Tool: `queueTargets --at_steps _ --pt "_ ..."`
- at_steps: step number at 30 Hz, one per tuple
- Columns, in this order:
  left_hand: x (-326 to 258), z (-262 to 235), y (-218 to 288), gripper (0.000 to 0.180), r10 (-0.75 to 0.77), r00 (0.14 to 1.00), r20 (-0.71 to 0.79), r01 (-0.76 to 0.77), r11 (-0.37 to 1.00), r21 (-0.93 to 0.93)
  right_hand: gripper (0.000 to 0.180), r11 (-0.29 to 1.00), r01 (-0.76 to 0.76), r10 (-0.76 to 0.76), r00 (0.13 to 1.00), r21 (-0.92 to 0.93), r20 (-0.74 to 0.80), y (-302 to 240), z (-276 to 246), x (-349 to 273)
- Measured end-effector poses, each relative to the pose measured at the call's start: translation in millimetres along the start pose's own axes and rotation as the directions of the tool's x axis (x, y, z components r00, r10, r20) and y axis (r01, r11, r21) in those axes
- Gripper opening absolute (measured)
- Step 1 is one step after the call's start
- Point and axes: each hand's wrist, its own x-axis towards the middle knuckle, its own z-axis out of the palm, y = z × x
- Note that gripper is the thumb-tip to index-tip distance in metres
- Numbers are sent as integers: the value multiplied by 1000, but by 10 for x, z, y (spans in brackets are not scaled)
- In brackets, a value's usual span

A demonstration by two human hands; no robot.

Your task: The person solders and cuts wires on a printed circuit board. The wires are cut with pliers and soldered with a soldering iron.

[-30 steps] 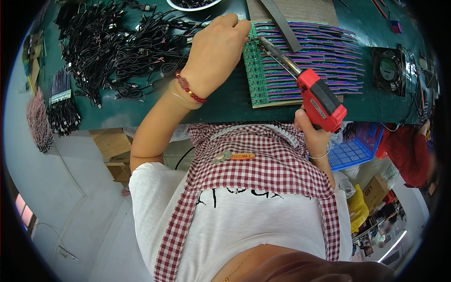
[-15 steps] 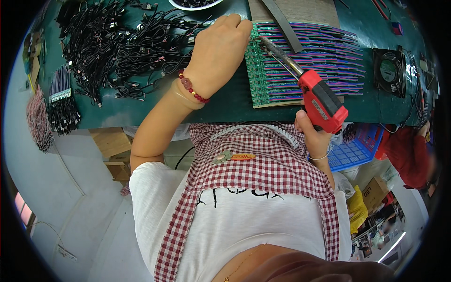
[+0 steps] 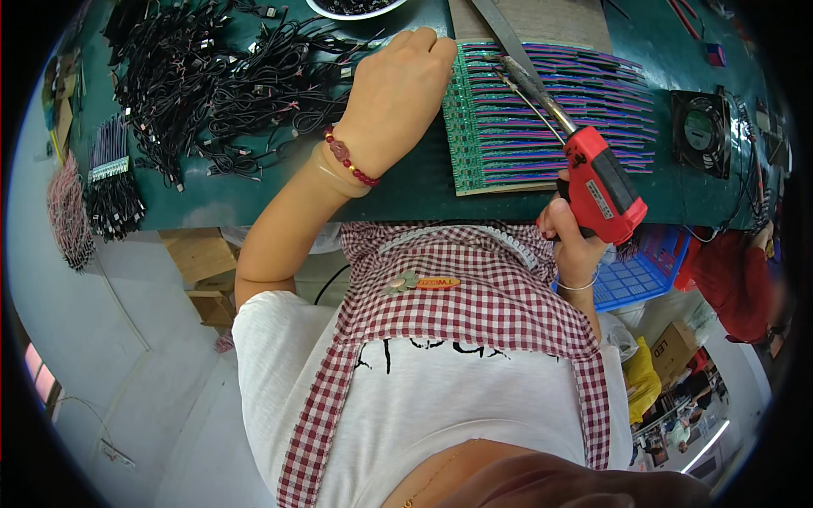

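Note:
My right hand (image 3: pixel 576 243) grips a red and black soldering gun (image 3: pixel 600 188) by its handle. The gun's metal tip points up and left, above the wires near the far end of a green circuit board panel (image 3: pixel 463 144). Rows of thin blue, pink and black wires (image 3: pixel 567 127) run rightward from the panel. My left hand (image 3: pixel 402 97) is closed at the panel's far left corner, back of the hand up. Its fingertips are hidden, so what they hold cannot be made out. A flat grey metal strip (image 3: pixel 511 38) lies across the wires' far edge.
Heaps of black cables (image 3: pixel 246 80) cover the table's left side, with a white bowl (image 3: pixel 356 12) of small black parts behind. A brown board (image 3: pixel 576 25) lies under the panel. A black fan (image 3: pixel 701 131) stands at right; a blue crate (image 3: pixel 635 275) sits below the table edge.
My right hand has shifted the soldering gun to the right, drawing its tip away from the green panel's edge. My left hand has stayed almost still.

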Motion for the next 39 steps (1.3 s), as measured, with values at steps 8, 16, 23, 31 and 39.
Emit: queueTargets --at_steps 8,16,23,31,39 --pt "9 -15 24 9 -30 999 29 30 1000 8 34 996 -28 28 1000 83 0 -29 -5 -4" --pt "-67 -305 -152 14 -169 980 -109 145 969 -199 33 987 26 -21 999 161 -33 -57 -28 13" --pt "-346 -255 -384 19 -157 987 22 156 986 56 30 966 59 -44 997 252 -67 -179 -14 125" --pt "-248 -239 -417 12 -212 977 4 210 970 125 31 964 115 -92 990 239 -102 -204 -24 99" --pt "-269 -491 -418 21 -455 857 -241 289 812 -508 29 951 141 -112 987 275 -116 -247 -13 112"
